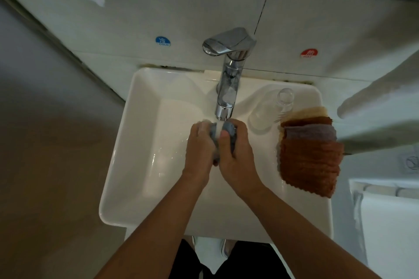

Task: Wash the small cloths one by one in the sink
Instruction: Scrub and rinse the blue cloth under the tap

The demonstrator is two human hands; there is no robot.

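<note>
Both hands in the sink (136,165) now: my left hand (200,142) and right hand (235,152) are clenched tight round the grey cloth (229,130), bunched between them w/ water hitting it right under the tap (226,88). Stack of cloths (310,154), brown, grey & tan, sits on the rim just right of my right hand. Clear glass (269,108) beyond that hand, next to the stack.
</note>
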